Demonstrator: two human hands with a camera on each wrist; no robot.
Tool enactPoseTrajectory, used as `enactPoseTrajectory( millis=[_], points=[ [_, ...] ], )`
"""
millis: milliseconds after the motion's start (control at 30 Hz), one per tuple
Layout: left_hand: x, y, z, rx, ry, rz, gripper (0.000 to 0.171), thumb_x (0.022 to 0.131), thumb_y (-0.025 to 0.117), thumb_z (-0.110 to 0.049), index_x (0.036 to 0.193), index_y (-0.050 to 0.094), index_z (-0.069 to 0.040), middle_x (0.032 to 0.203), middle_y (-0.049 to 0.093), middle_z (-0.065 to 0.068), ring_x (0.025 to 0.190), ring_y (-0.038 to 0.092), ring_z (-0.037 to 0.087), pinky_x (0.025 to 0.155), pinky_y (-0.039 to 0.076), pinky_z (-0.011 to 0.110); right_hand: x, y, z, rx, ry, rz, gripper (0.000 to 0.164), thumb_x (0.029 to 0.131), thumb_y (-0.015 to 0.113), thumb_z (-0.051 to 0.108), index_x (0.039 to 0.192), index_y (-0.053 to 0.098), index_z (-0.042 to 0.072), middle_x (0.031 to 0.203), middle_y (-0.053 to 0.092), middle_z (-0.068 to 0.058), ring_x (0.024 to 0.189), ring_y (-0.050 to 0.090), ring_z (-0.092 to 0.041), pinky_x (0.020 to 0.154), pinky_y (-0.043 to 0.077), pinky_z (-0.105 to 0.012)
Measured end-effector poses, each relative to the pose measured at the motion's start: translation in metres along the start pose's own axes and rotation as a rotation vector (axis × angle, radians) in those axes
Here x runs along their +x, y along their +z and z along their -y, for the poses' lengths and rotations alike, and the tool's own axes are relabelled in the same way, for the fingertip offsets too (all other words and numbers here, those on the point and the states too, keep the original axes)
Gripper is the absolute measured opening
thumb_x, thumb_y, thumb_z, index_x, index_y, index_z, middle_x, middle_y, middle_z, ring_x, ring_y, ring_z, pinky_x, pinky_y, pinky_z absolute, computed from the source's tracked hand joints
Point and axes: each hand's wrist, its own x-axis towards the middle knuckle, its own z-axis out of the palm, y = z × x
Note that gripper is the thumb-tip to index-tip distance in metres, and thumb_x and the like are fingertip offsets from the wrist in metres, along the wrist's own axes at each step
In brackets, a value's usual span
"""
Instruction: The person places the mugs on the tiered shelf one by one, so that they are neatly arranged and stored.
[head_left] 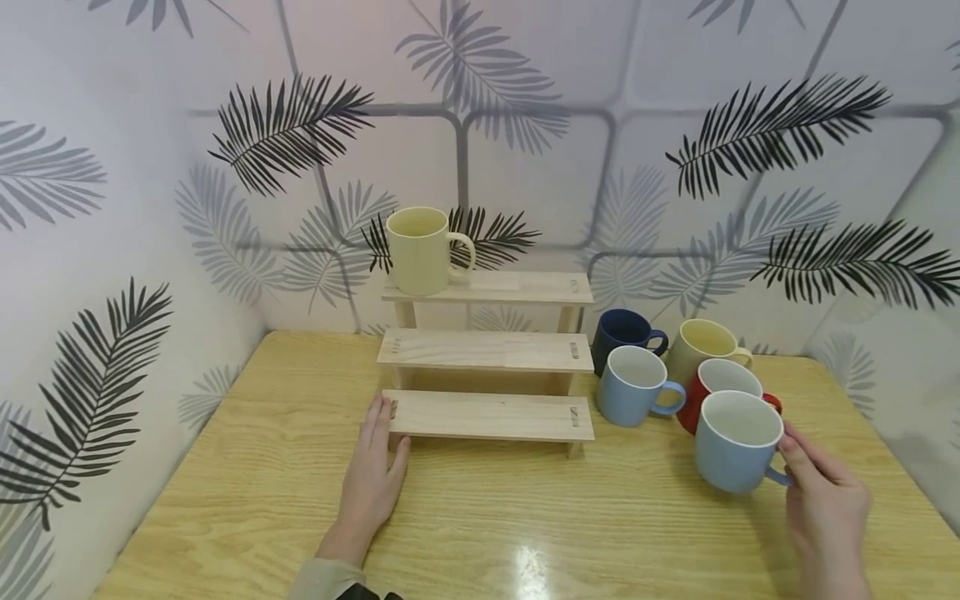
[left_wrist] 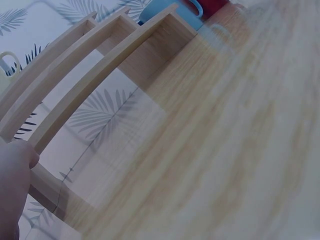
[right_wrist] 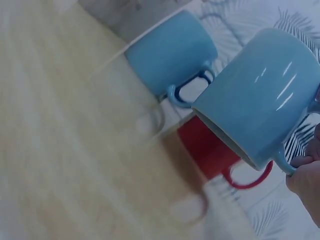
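My right hand grips a light blue mug by its handle. In the right wrist view that mug hangs above the table, its base clear of the surface. Behind it stand a red mug, a second light blue mug, a dark blue mug and a yellow mug. My left hand rests at the left end of the lowest step of a three-step wooden rack. Another yellow mug stands on the top step, at its left end.
The rack and mugs stand on a wood-grain table. A wall with a leaf pattern rises right behind them, and a side wall borders the table on the left.
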Motion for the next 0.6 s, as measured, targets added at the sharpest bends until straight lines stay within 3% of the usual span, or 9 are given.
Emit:
enactPoseTrajectory(
  millis=[167,333,600],
  points=[
    [0.0,-0.001,0.001,0.001,-0.002,0.004,0.062,0.102,0.046,-0.023,0.153,0.017,-0.004,0.158,0.011,0.012,0.143,0.014,0.03,0.112,0.021,0.049,0.0,0.027,0.0,-0.003,-0.043,0.045,0.023,0.078,0.06,-0.024,0.1,0.064,-0.019,0.085,0.07,-0.022,0.071,0.067,-0.021,0.053,0.048,-0.02],
    [0.0,-0.001,0.001,0.002,-0.006,0.012,0.062,0.102,0.045,-0.024,0.153,0.016,-0.004,0.159,0.011,0.012,0.143,0.014,0.029,0.112,0.021,0.048,0.002,0.055,-0.002,-0.009,-0.068,0.072,0.022,0.077,0.064,-0.023,0.099,0.064,-0.021,0.082,0.07,-0.021,0.064,0.065,-0.022,0.053,0.051,-0.022],
    [0.0,-0.001,0.0,-0.006,-0.004,0.001,0.059,0.103,0.041,-0.027,0.152,0.018,-0.004,0.158,0.012,0.012,0.143,0.015,0.03,0.112,0.022,0.05,0.006,0.098,-0.009,-0.057,-0.076,0.121,0.02,0.075,0.066,-0.023,0.095,0.068,-0.017,0.08,0.071,-0.018,0.068,0.067,-0.017,0.051,0.049,-0.019]
  ],
)
